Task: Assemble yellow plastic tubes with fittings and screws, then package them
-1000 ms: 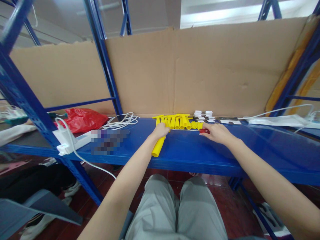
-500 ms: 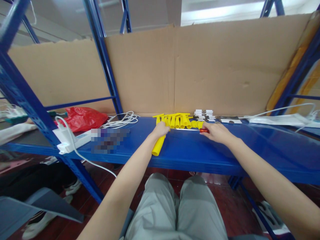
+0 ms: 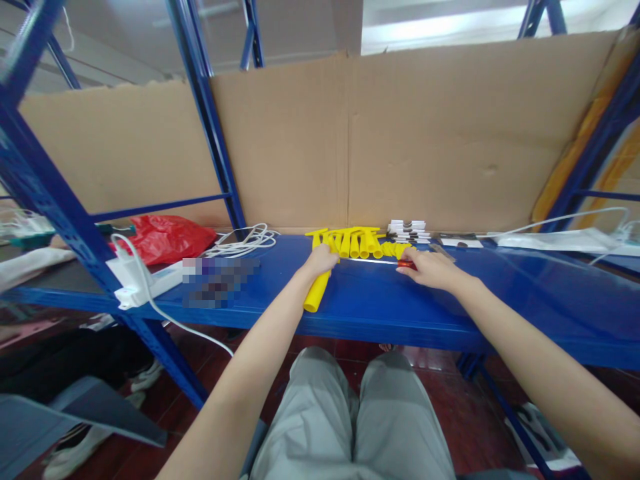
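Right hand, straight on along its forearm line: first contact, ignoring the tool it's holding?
Probably the small yellow pieces, just beyond the red handle in the right hand. Depth is hard to judge here, so it might instead pass just in front of them.

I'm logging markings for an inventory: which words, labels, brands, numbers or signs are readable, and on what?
No text can be read anywhere.
Yellow tube and red-handled tool: no lettering discernible.
White power strip: any print too small and blurred.
Stacked white pieces: dark marks, too small to read.
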Demonstrator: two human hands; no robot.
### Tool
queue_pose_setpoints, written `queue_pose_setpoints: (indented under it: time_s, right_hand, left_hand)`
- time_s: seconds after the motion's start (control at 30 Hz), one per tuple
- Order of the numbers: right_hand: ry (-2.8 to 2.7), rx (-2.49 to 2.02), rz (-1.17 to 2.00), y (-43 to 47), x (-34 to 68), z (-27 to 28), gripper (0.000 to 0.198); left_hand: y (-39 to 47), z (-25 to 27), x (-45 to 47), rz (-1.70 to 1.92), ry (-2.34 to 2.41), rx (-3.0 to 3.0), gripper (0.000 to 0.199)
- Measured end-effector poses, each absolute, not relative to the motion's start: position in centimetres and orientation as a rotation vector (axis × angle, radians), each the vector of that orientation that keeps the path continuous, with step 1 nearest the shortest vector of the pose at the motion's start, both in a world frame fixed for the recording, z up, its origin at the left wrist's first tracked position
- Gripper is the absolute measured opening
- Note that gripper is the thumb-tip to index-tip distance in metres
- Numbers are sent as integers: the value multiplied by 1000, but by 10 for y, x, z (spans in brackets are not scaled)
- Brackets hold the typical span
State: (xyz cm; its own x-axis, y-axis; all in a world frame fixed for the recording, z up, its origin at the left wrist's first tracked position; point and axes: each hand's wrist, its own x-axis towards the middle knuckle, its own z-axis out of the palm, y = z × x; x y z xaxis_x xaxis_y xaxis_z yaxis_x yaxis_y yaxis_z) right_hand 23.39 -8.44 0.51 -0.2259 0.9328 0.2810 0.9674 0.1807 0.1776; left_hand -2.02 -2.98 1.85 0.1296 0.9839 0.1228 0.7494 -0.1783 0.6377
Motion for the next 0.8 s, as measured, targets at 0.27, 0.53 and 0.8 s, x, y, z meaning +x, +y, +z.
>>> queue_pose_setpoints:
  time_s: [0.27,0.53,0.8]
  right_hand:
    - [-2263,-1856,-602,-85,236,6,22]
    - [-2300,-1795,-481,-83,237,6,28]
    - [-2277,-1796,-518,-80,241,2,17]
  left_hand:
    - [-26,15,-22,755,1639,1991,21]
    - [-19,11,-22,759,1640,1945,18]
    - [-20,9,-21,782,1514,1843,15]
